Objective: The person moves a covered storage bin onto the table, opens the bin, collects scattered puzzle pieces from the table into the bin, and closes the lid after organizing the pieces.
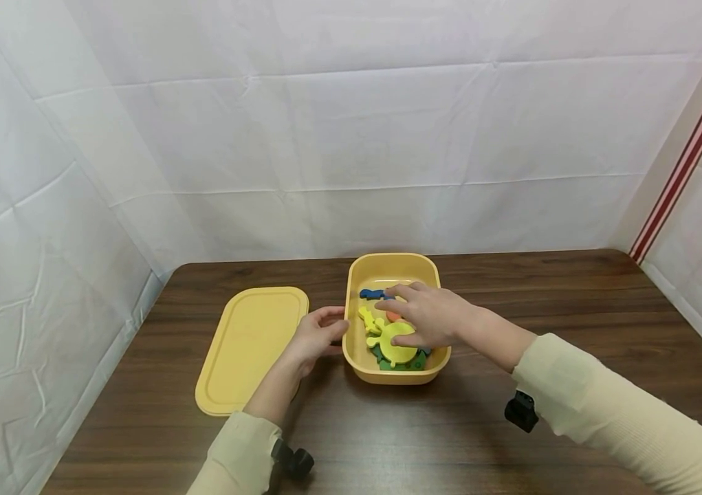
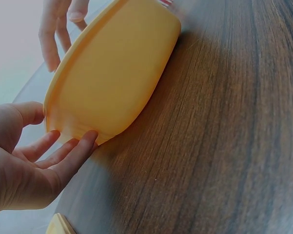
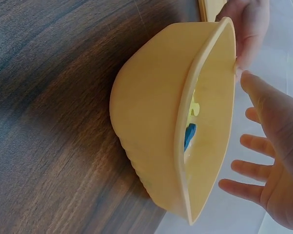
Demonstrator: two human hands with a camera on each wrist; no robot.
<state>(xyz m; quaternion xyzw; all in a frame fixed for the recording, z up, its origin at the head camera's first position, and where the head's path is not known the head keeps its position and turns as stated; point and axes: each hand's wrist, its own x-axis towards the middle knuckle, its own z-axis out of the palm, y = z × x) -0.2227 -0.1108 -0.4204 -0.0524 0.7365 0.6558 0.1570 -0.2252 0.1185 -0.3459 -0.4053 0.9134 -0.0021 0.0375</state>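
A yellow plastic box (image 1: 363, 375) stands on the table, holding several flat shapes. My left hand (image 1: 316, 337) is at the box's left side; in the left wrist view its fingertips touch the outer wall and the thumb meets the rim. Over the box's inside hovers my right hand (image 1: 431, 313), fingers spread and gripping nothing. Under it lie a round yellow animal-shaped piece (image 1: 395, 347), a smaller yellow piece (image 1: 368, 319), a blue piece (image 1: 372, 294) and green pieces (image 1: 409, 364). An orange-red piece (image 1: 392, 316) is partly hidden by the right hand.
A flat yellow lid (image 1: 251, 344) lies on the dark wooden table (image 1: 542, 289), left of the box. White cloth (image 1: 338, 137) hangs behind the table and at both sides. Each wrist carries a small black camera (image 1: 520, 411).
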